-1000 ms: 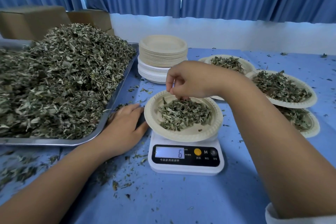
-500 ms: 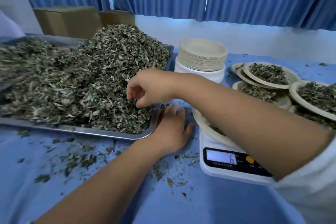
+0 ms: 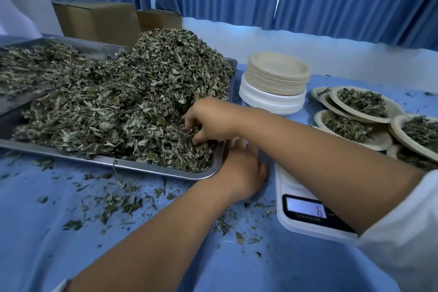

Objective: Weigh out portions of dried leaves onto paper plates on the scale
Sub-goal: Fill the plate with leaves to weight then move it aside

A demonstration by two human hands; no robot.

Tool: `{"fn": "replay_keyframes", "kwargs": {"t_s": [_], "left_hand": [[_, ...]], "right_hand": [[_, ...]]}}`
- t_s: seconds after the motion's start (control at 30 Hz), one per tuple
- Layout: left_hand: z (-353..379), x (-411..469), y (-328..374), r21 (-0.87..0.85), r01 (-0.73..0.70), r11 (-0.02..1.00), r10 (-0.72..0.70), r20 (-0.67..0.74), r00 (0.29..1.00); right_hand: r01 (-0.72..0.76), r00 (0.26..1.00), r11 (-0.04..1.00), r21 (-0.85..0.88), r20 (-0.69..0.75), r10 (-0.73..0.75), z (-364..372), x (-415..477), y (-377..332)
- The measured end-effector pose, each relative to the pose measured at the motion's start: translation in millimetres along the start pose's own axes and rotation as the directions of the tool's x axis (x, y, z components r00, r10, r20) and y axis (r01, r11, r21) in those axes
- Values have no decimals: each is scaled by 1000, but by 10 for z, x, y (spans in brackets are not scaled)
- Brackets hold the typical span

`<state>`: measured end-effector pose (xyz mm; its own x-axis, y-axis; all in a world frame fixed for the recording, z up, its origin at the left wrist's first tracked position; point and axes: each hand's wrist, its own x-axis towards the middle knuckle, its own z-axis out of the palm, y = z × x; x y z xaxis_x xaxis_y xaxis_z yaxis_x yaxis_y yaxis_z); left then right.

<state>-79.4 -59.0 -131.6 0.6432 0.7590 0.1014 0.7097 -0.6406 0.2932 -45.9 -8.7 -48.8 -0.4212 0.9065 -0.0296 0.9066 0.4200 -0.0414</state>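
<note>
A big heap of dried leaves (image 3: 113, 102) fills a metal tray (image 3: 142, 166) on the left of the blue table. My right hand (image 3: 211, 121) reaches across into the heap's near right corner, its fingers curled down into the leaves and closing on a small bunch. My left hand (image 3: 241, 173) rests flat on the table between the tray's corner and the white scale (image 3: 292, 188). The scale's lit display (image 3: 305, 207) shows below my right forearm, which hides the plate on the scale.
A stack of empty paper plates (image 3: 277, 78) stands behind the scale. Several filled plates (image 3: 362, 102) overlap at the right. Loose leaf bits (image 3: 118, 204) litter the cloth in front of the tray. Cardboard boxes (image 3: 99, 21) stand behind the tray against blue curtains.
My right hand left the plate on the scale, crossed left to the tray and has now sunk its fingers into the leaves. The view swung left. My left hand stayed put.
</note>
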Motion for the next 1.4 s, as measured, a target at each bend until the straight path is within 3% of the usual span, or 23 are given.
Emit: {"fn": "replay_keyframes", "kwargs": {"t_s": [0.17, 0.4, 0.73, 0.97, 1.17, 1.3, 1.4], "left_hand": [[14, 44, -10, -29, -3, 1000, 3, 6, 1000], [4, 6, 2, -79, -11, 997, 10, -14, 1000], [-21, -15, 13, -111, -35, 993, 32, -34, 999], [1, 2, 1, -106, -31, 994, 24, -61, 998], [-4, 0, -7, -129, -34, 991, 29, -34, 999], [-10, -4, 3, -144, -26, 989, 25, -14, 1000], [-16, -1, -1, -130, -22, 991, 19, -23, 1000]], "right_hand": [[-17, 984, 966, 259, -166, 62, -177, -81, 95], [-13, 962, 867, 499, -231, 148, -190, -182, 140], [33, 892, 836, 548, -394, 223, -219, -259, 160], [-62, 941, 912, 404, -280, 188, -193, -252, 141], [-21, 903, 899, 437, -377, 205, -163, -284, 124], [22, 881, 830, 557, -403, 248, -231, -331, 135], [24, 869, 705, 709, -363, 336, -316, -430, 168]]}}
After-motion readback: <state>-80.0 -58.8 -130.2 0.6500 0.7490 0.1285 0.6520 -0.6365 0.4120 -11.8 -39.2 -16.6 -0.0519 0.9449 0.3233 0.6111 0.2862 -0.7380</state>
